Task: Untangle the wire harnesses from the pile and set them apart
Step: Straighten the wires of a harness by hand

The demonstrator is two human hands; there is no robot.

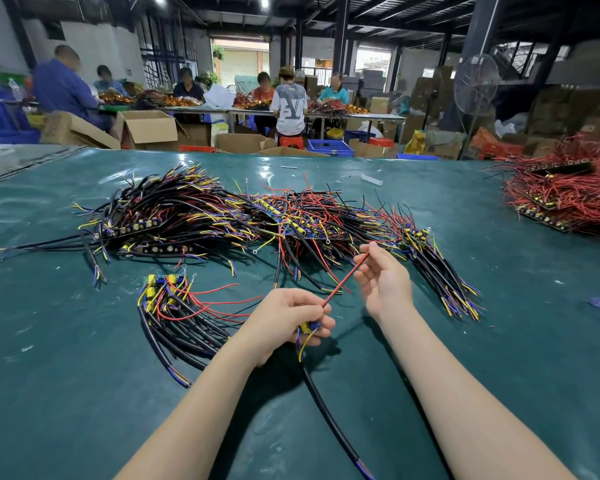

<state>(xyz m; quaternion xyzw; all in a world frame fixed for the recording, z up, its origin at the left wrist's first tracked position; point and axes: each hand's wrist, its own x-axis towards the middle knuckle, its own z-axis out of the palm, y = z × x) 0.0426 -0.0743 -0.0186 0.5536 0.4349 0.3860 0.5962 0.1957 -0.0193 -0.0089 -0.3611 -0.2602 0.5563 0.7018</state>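
**One harness out of the pile, red lead being straightened**

- Step in hand: a single harness (pixel 310 330) is held clear of the main pile (pixel 257 216), above the counter (pixel 66 393) in front of the person.
- Left hand (pixel 288 317): fingers curled round the harness's small component end, pinching the root of its red wire (pixel 343 278).
- Right hand (pixel 383 278): pinches the far end of that wire, which is taut between the two hands.
- The harness's black cable (pixel 329 417) trails toward the near edge and appears free of the pile.
- A sorted bundle (pixel 174 306) lies just left of the left hand.
- Next move (judgement): let go of the red tip and lay the harness on the sorted bundle, aligned with it, without snagging loose leads.
- Writing: none legible on the harnesses. A background T-shirt (pixel 289 105) bears large grey letters that are not surely readable.
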